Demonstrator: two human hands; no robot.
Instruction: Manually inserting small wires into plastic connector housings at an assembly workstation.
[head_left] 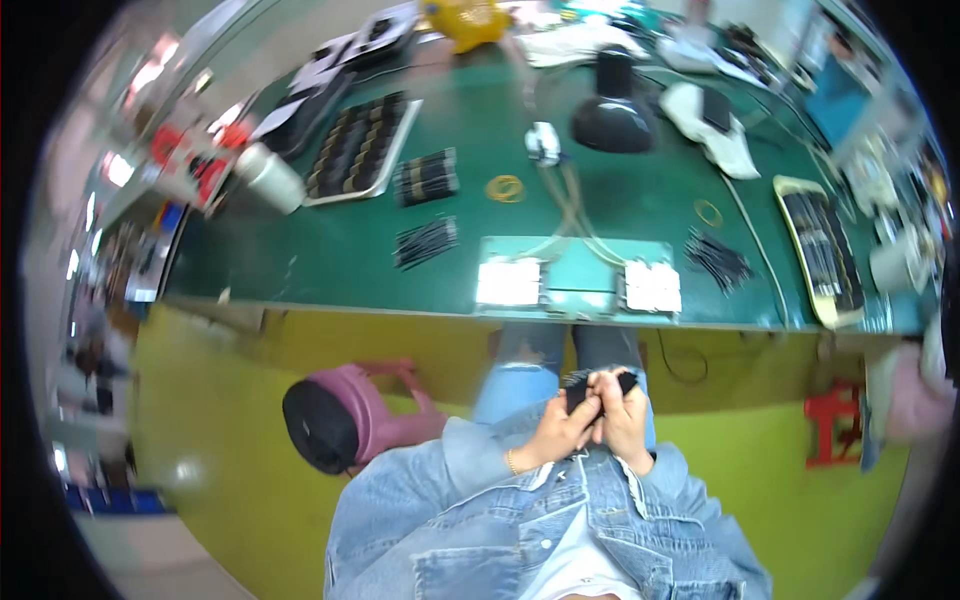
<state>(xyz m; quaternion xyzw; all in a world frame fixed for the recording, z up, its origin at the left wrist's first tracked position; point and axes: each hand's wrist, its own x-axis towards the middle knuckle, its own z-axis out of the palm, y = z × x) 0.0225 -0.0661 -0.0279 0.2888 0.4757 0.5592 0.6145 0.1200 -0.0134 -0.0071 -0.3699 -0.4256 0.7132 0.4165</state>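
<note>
Over my lap, in front of the table edge, my left hand and my right hand are close together. Both are closed round a bundle of thin black pieces, whose pale tips show at its left end. Its other dark end sticks out beyond my right fingers; the middle is hidden by my hands. Straight ahead on the table edge is a light green fixture plate with a white block on the left and another white block on the right. Cables run back from it.
Loose thin black pieces lie left and right on the green table. Banded bundles, yellow rubber bands, a filled left tray and right tray stand around. A pink stool is at my left.
</note>
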